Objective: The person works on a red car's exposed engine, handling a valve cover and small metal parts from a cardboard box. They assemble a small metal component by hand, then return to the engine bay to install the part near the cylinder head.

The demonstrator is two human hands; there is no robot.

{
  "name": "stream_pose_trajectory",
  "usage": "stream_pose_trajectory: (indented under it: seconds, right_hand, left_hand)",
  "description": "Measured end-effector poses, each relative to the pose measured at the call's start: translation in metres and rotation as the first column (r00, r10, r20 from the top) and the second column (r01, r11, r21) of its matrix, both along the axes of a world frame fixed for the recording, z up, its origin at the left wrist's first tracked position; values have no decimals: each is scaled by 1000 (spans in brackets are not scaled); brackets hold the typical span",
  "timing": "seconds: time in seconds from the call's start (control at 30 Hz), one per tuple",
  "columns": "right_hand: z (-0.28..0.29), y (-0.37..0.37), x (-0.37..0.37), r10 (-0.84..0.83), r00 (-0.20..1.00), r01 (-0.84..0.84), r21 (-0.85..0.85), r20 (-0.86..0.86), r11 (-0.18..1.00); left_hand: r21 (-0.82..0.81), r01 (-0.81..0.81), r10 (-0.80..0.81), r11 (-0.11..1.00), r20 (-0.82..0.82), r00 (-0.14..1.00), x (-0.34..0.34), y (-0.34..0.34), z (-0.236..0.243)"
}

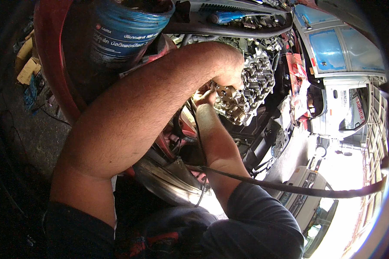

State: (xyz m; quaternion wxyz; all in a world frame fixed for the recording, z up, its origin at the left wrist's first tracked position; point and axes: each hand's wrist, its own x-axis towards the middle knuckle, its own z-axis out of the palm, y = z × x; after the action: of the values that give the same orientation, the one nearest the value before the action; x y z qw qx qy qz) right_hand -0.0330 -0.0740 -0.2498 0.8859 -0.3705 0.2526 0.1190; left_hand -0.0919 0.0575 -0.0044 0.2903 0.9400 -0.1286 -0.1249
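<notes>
An engine's bare cylinder head (258, 80), with rows of camshaft and valve parts showing, sits in an engine bay ahead of me. My left hand (230, 73) bends down at the wrist against its near side; the fingers are out of sight. Just below, my right hand (204, 94) is by the near end of the head, partly hidden behind my left forearm. Its visible fingers are curled, but what they hold cannot be made out. A flat metal end plate (226, 92) with round holes lies beside both hands.
A blue-labelled pail (125, 36) stands at the upper left by a red body panel (56, 56). A blue-handled screwdriver (229, 17) lies on a black trim ledge. A dark hose (298, 189) crosses my right forearm. Parked vehicles, including a white truck (333, 105), are at right.
</notes>
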Motion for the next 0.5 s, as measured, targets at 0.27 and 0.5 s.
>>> stream_pose_trajectory:
  seconds: [0.27, 0.5]
  right_hand:
    - [0, 0, 0, 48, 999, -48, -9, 11, 999]
    - [-17, -5, 10, -24, 1000, 24, 32, -4, 999]
  left_hand:
    - [-12, 4, -4, 1000, 10, 1000, -4, 1, 5]
    - [73, 63, -69, 995, 93, 993, -4, 2, 0]
